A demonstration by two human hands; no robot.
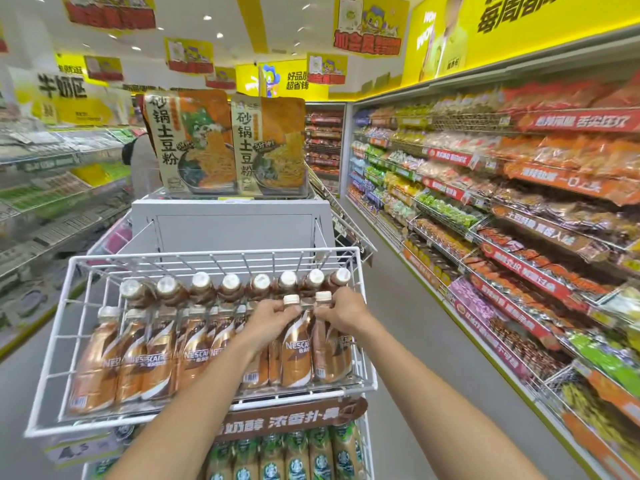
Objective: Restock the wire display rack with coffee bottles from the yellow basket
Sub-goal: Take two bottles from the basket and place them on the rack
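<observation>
A white wire display rack (214,254) stands in front of me, its top tier filled with two rows of brown Nescafe coffee bottles (156,355). My left hand (272,318) grips the neck of one upright bottle (295,351) at the right of the front row. My right hand (341,311) grips the neck of the bottle (330,351) beside it, at the row's right end. Both bottles stand inside the tier. The yellow basket is not in view.
A lower tier holds green-labelled coffee bottles (298,459). Above and behind the rack, two large noodle packs (194,143) sit on a grey box (228,223). Stocked snack shelves (519,220) line the right side; more shelves (52,188) run along the left. A person (142,164) stands behind.
</observation>
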